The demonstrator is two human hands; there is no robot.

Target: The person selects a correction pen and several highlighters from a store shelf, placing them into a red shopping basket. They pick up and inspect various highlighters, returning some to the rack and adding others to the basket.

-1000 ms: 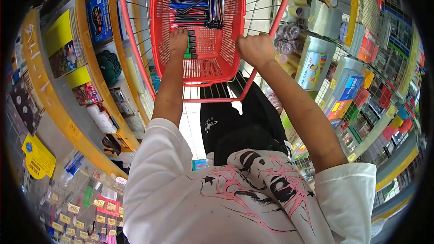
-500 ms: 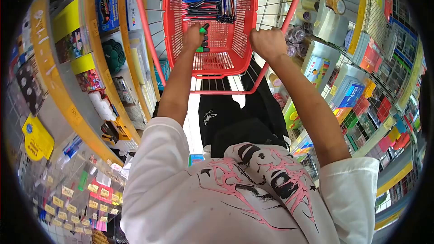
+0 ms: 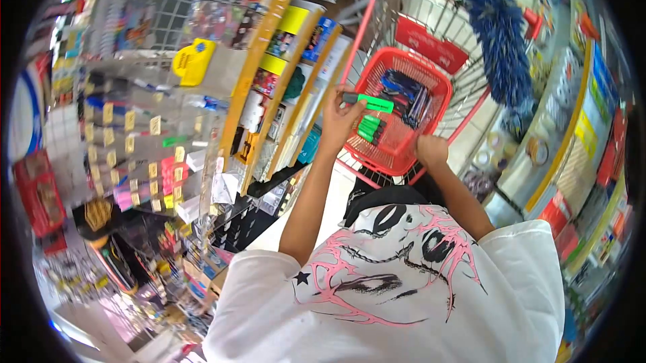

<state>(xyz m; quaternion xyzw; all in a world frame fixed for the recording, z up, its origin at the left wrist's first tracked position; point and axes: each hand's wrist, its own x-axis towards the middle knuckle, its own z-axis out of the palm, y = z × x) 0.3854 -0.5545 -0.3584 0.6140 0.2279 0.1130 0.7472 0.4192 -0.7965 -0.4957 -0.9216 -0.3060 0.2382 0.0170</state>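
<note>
On the left, the left hand (image 3: 338, 119) pinches one green highlighter (image 3: 375, 103) above the left side of the red basket (image 3: 398, 146); if the pinch slackens, it could fall. Other green markers (image 3: 369, 128) and pens (image 3: 406, 92) lie inside; a jolt could mix them. The right hand (image 3: 432, 151) is clenched near the right rim; whether around basket or cart (image 3: 431, 45), I cannot tell.
</note>
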